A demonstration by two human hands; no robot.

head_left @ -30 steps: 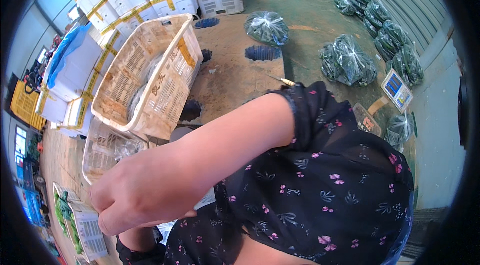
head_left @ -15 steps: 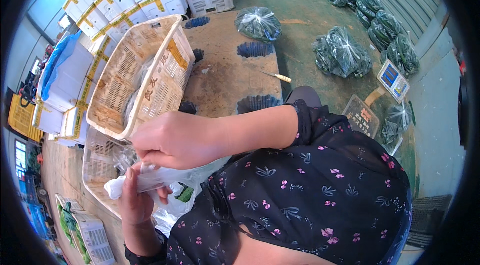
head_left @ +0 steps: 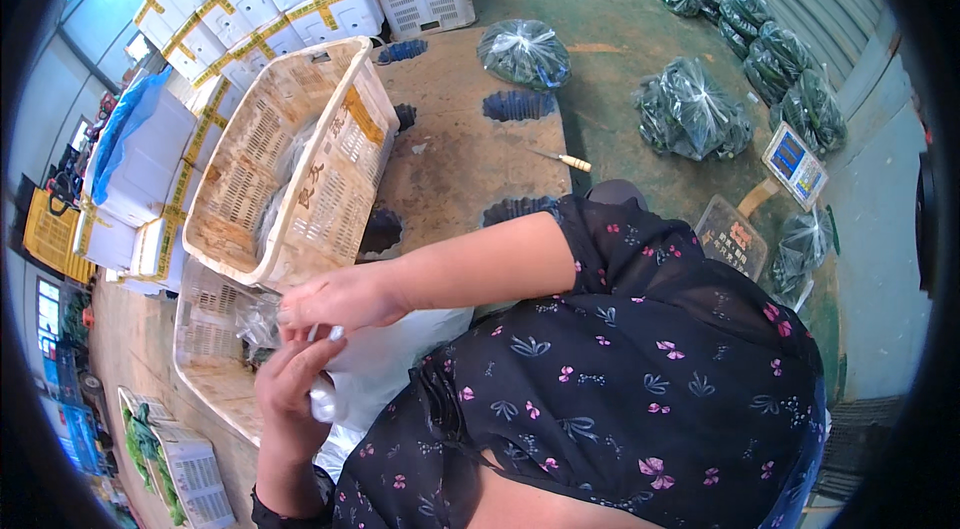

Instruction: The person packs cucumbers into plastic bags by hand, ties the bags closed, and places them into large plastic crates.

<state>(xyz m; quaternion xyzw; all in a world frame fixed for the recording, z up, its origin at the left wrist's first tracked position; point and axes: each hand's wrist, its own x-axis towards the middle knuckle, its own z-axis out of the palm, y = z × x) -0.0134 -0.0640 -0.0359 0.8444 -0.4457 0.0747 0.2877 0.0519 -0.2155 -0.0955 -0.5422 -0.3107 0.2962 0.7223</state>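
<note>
In front of my body, a clear plastic bag [head_left: 385, 359] is bunched at its neck between my hands. My left hand [head_left: 292, 384] has its fingers curled round the gathered plastic, and a white rolled end [head_left: 326, 401] sticks out by its palm. Just above, my right hand [head_left: 338, 301] closes on the same neck; its fingertips are partly hidden. Both hands are beside a dirty white plastic crate [head_left: 330, 194], tilted on top of a lower crate [head_left: 205, 359]. Crumpled clear plastic [head_left: 258, 321] shows in the lower crate.
A brown board [head_left: 470, 159] with blue-rimmed holes bears a wooden-handled knife [head_left: 573, 162] and a bag of green vegetables [head_left: 523, 54]. More filled bags [head_left: 692, 109] are on the floor at right, near a scale [head_left: 795, 167]. White foam boxes [head_left: 240, 9] are stacked at the far left.
The white rolled end has swung from left of my left hand to below its fingers. My right hand has turned and lowered slightly, close against the left. The bag spreads wider beneath them.
</note>
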